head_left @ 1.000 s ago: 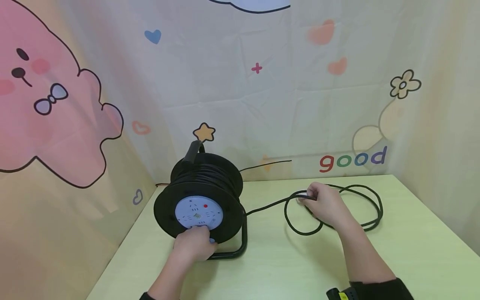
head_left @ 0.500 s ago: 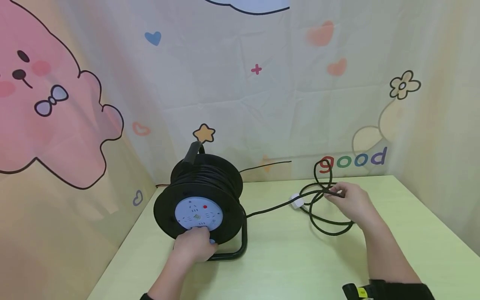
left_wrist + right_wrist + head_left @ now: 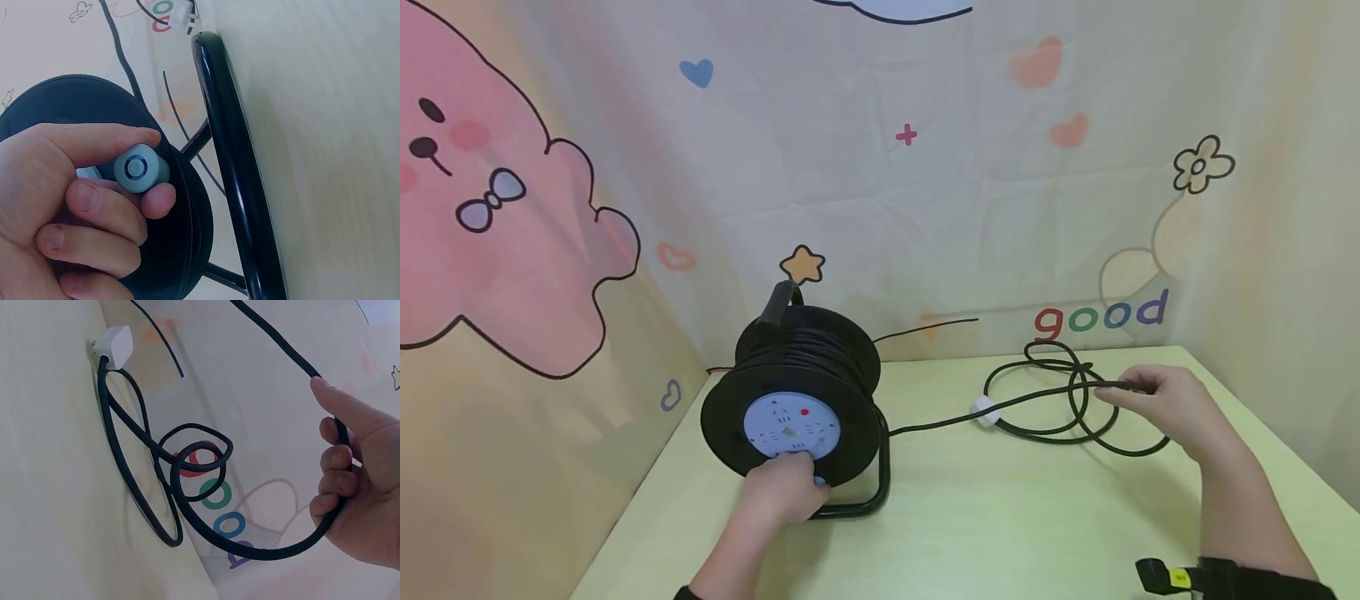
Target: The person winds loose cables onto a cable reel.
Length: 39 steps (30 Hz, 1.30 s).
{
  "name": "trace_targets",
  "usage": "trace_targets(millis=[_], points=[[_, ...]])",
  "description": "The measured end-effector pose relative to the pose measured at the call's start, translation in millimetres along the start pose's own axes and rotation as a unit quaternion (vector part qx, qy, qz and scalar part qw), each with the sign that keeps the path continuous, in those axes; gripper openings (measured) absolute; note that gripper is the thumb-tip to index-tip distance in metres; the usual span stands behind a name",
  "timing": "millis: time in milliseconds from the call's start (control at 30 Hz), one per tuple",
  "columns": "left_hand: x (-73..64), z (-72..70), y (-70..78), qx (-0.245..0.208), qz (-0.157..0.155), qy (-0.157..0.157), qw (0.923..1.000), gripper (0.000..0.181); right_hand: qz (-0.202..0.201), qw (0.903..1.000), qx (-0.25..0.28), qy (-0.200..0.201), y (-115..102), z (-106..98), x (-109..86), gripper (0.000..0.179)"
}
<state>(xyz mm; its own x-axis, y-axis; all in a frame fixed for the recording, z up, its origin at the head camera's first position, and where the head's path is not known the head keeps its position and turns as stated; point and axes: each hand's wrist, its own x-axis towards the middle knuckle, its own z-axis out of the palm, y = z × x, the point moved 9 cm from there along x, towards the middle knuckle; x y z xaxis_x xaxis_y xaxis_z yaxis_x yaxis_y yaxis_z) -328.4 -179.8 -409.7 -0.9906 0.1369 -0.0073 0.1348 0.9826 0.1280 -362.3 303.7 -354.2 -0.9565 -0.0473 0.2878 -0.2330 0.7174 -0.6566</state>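
Note:
A black cable reel [image 3: 790,392] with a pale blue socket face [image 3: 792,425] stands left of centre on the table. My left hand [image 3: 784,490] is at the lower front of the reel; the left wrist view shows its thumb and fingers gripping a round grey-blue knob [image 3: 139,169]. From the reel a black cable [image 3: 940,422] runs right to my right hand [image 3: 1172,408], whose curled fingers hold it, as the right wrist view shows. Loose loops of the cable lie between, with a white plug [image 3: 985,411] at their left side.
A black tubular stand [image 3: 883,475] supports the reel, and a black carrying handle [image 3: 778,302] rises from its top. Behind the pale table [image 3: 985,517] hangs a printed curtain [image 3: 940,233]. A thin dark line [image 3: 925,331] shows to the right of the reel.
My right hand has moved right, drawing the cable with it, and the loops have shifted and spread out. The plug shows left of the hand. My left hand keeps its place at the reel.

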Motion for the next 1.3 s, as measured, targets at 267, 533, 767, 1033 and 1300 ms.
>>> trace_targets(millis=[267,533,767,1033,1300], points=[[2.9,0.5,2.0,0.0,0.012,-0.001,0.9999,0.026,0.0,0.9998,-0.002,0.021,-7.4,-5.4,-1.9,0.04],[3.3,4.4,0.3,0.002,-0.007,-0.02,0.9998,0.028,-0.005,0.999,0.0,0.046,-13.0,-7.5,-2.4,0.04],[3.9,9.6,-10.7,-0.005,-0.027,-0.031,0.9991,0.029,-0.006,0.9989,0.003,0.046,-17.6,-1.0,-0.3,0.041],[-0.9,8.3,-32.9,-0.034,-0.045,-0.038,0.9977,0.026,-0.035,0.9986,-0.008,0.04,-34.5,10.8,3.7,0.039],[-6.9,2.7,-56.2,-0.057,-0.058,-0.03,0.9963,0.027,-0.046,0.9985,-0.01,0.025,-46.4,26.1,4.3,0.039]])
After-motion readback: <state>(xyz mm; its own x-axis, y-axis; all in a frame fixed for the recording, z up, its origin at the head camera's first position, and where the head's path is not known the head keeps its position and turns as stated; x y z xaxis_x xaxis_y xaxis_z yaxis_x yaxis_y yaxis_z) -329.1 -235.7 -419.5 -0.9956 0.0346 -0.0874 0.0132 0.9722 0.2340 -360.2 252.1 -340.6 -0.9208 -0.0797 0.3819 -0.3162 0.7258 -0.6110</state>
